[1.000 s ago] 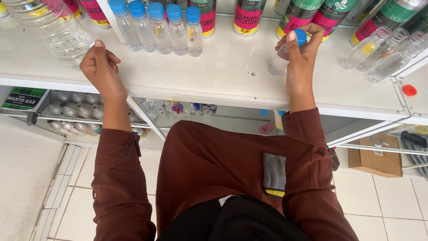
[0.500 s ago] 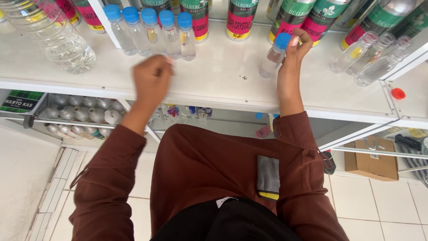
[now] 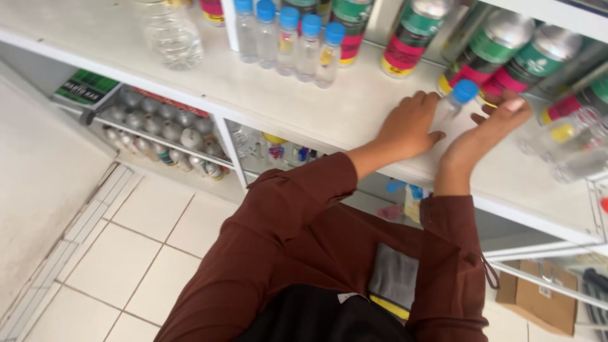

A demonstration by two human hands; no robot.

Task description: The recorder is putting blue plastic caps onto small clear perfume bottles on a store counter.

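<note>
The white shelf [image 3: 190,76] has a broad bare strip along its front edge, open from the big clear jug [image 3: 170,35] on the left up to the left hand [image 3: 408,130]. Behind this strip, a row of small blue-capped bottles [image 3: 291,41] blocks the way to the back. Further right, tall spray cans [image 3: 481,50] stand close together as a wall, with almost no gap between them. The two hands, left and right hand [image 3: 484,130], close around one small bottle [image 3: 456,104], leaving little room there. At the far right, clear bottles [image 3: 570,152] seem to crowd the corner, but they are blurred.
</note>
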